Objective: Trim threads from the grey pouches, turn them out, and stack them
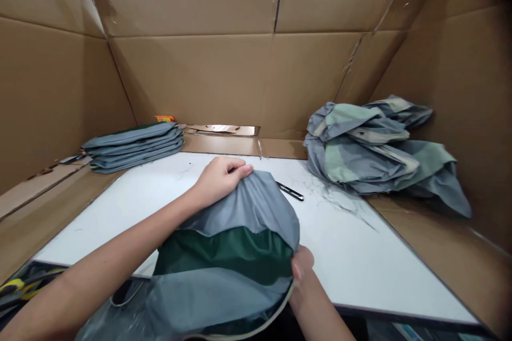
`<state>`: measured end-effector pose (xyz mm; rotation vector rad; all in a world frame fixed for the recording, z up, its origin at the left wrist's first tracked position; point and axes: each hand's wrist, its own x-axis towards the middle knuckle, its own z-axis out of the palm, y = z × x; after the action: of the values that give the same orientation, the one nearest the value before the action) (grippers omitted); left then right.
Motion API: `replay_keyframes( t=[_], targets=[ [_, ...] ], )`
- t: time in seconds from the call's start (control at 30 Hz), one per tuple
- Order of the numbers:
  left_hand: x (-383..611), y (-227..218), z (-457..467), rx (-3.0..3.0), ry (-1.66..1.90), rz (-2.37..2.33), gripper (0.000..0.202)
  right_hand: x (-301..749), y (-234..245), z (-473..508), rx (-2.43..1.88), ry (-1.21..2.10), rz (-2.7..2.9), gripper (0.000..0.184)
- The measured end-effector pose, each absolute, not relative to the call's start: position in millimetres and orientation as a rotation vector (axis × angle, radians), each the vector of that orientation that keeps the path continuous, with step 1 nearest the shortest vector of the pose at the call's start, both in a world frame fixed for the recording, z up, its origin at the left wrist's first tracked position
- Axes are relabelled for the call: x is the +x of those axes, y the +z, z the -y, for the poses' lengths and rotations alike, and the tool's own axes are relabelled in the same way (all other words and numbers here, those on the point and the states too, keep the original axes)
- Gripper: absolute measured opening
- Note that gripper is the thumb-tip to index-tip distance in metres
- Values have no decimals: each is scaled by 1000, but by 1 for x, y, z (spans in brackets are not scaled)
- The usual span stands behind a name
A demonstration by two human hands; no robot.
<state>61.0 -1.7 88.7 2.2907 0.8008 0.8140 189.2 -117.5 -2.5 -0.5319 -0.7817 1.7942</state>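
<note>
A grey fabric piece with a dark green band hangs between my hands over the front edge of the table. My left hand pinches its top edge, thumb pressed against the fingers. At its right side, my right hand grips the edge, with most of the fingers hidden behind the cloth. A pale trim curves along the lower right border of the fabric. Just behind the cloth, a black pen-like tool lies on the white tabletop, its left end covered.
Folded grey pieces are stacked at the back left. A crumpled heap of grey and light green fabric lies at the right. Cardboard walls surround the white table. Yellow-handled scissors show at the lower left.
</note>
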Motion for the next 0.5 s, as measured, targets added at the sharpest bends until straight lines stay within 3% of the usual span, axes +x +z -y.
replay_keyframes(
  t=[0.27,0.5],
  targets=[
    [53,81,-13,2351,879,-1105,37,191,-6,109,-700,1420,484,36],
    [55,84,-11,2448,786,-1115,40,195,-14,114,-615,1663,509,24]
  ],
)
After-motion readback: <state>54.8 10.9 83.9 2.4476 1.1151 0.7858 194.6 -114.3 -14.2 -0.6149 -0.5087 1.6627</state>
